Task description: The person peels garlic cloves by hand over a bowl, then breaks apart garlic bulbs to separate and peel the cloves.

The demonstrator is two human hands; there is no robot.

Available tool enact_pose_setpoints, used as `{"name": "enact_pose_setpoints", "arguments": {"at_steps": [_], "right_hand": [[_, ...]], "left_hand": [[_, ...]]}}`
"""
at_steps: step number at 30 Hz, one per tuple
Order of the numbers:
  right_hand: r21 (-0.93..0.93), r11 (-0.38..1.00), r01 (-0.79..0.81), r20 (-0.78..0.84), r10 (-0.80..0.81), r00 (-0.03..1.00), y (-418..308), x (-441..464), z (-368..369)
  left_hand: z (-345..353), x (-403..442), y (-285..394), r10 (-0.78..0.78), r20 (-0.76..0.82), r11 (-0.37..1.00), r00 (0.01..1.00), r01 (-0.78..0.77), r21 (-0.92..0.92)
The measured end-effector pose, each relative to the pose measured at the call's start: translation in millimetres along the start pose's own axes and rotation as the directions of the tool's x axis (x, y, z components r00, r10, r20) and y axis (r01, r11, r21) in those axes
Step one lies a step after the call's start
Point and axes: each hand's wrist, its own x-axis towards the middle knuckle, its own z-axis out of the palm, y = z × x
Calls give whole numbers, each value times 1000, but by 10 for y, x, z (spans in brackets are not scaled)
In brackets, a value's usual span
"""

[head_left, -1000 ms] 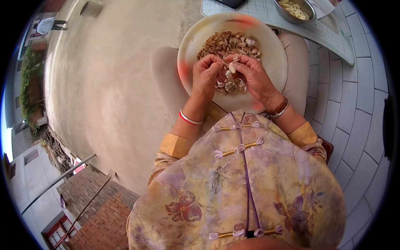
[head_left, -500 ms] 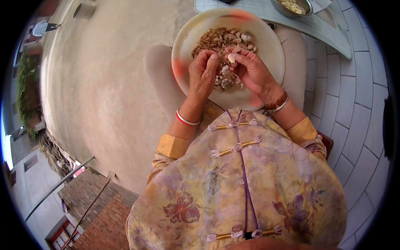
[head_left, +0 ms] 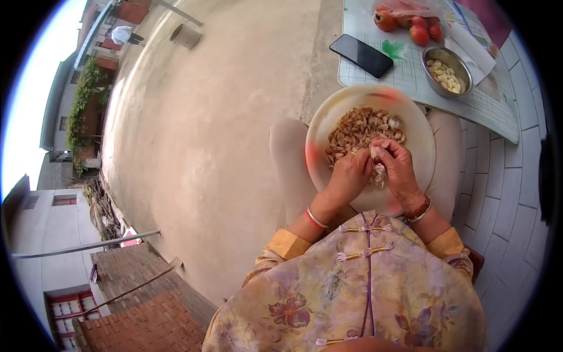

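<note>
Both my hands meet over a pale plate-like basin (head_left: 314, 120) with reddish patches, resting on my lap. My right hand (head_left: 400, 170) is closed in a pinch on a pale garlic clove (head_left: 374, 152). Against the same clove press the closed fingertips of my left hand (head_left: 350, 176); the fingers partly hide it. Many unpeeled garlic cloves (head_left: 350, 132) lie in the basin beyond my hands. A whitish garlic bulb (head_left: 394, 122) sits at their right edge. Loose papery skins (head_left: 378, 176) show below my fingers.
On a low table (head_left: 404, 88) ahead are a metal bowl (head_left: 427, 57) of peeled cloves, a black phone (head_left: 361, 56) and red tomatoes (head_left: 419, 35) in a plastic bag. Far off at left, a person (head_left: 123, 35) stands near a bucket (head_left: 185, 36).
The view has swung so the basin sits lower and farther right, with more of the table showing. My hands, apart before, have come together at the clove.
</note>
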Motion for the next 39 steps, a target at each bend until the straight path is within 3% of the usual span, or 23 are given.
{"name": "enact_pose_setpoints", "arguments": {"at_steps": [2, 8, 11, 13, 14, 16, 18, 20, 22, 23, 24, 25, 26, 28, 30, 32, 35, 37, 39], "right_hand": [[-57, 997, 48, 12, -47, 999, -18, -11, 24], [-86, 995, 39, 33, -37, 999, -51, -34, 26], [-13, 1000, 0, 85, 1, 996, -29, -39, 4], [160, 981, -114, 99, 99, 990, -58, -32, 11], [160, 980, -120, 95, 106, 990, -44, -9, 8], [284, 933, -221, 165, 180, 970, -25, 2, -4], [335, 891, -306, 158, 267, 951, -59, -28, 6], [351, 873, -340, 214, 278, 936, -4, -8, -47], [247, 941, -229, 96, 212, 973, -66, -34, 8], [238, 939, -248, 74, 237, 969, -88, -43, -12], [11, 1000, -14, -18, 15, 1000, -113, -28, -25], [-232, 949, 213, -44, -229, 973, -141, -23, -40], [-240, 948, 209, -44, -226, 973, -163, -27, -47], [-386, 810, 441, 194, -396, 897, -192, -41, -22], [-479, 774, 414, 248, -333, 910, -150, -51, 22], [-252, 921, 298, 213, -248, 945, -20, -33, 35], [-191, 971, 144, 218, -101, 971, -98, -34, 21], [-145, 988, 50, 225, -17, 974, -118, -52, 28], [95, 990, -105, 213, 83, 974, -126, -64, 44]], "left_hand": [[-62, 8, 27, -99, 124, 995, 987, 95, 38], [-74, 38, 79, -47, -7, 999, 999, 47, 14], [-69, 24, 85, -38, -65, 999, 997, 38, 0], [-67, 25, 96, -133, -55, 987, 990, 127, -97], [-57, 26, 65, -138, -51, 986, 989, 133, -100], [-25, 17, 34, -276, 7, 888, 961, 258, -380], [-86, 13, 20, -421, 260, 590, 869, 480, -649], [-102, 14, 15, -472, 333, 418, 816, 540, -731], [-74, 16, -22, -513, 286, 432, 810, 531, -729], [-79, 14, -23, -534, 270, 434, 801, 534, -726], [-82, 15, -37, -553, 245, 444, 796, 531, -722], [-61, 5, -71, -555, 211, 461, 805, 509, -727], [-53, 8, -76, -556, 213, 454, 803, 509, -732], [-82, 21, -54, -530, 214, 488, 821, 501, -715], [-84, 30, -25, -514, 217, 486, 830, 491, -723], [-60, 34, 0, -497, 226, 480, 838, 482, -734], [-69, 5, -36, -470, 215, 480, 856, 453, -752], [-88, 5, -75, -438, 288, 360, 852, 460, -812], [-118, 15, -66, -441, 310, 313, 842, 468, -826]]}}
